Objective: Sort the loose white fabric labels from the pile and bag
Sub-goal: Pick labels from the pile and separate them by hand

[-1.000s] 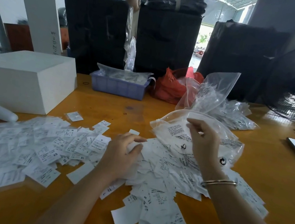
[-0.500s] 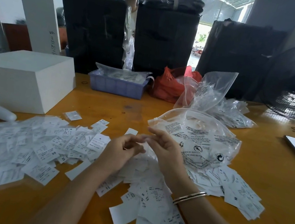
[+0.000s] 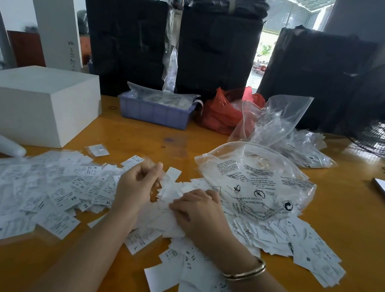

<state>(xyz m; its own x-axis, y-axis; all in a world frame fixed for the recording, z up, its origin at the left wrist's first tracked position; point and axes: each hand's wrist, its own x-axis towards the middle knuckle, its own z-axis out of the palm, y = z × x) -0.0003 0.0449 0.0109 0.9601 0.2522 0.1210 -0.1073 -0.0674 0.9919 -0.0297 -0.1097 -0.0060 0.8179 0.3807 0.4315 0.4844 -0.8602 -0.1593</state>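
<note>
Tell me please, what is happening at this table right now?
A person is sorting small white fabric labels heaped on an orange table. The left hand is raised slightly, its fingers curled as if pinching labels, though that is hard to confirm. The right hand rests on the middle of the pile, fingers bent over the labels. A clear printed plastic bag lies just beyond the right hand, on the labels.

White labels, orange table
</note>
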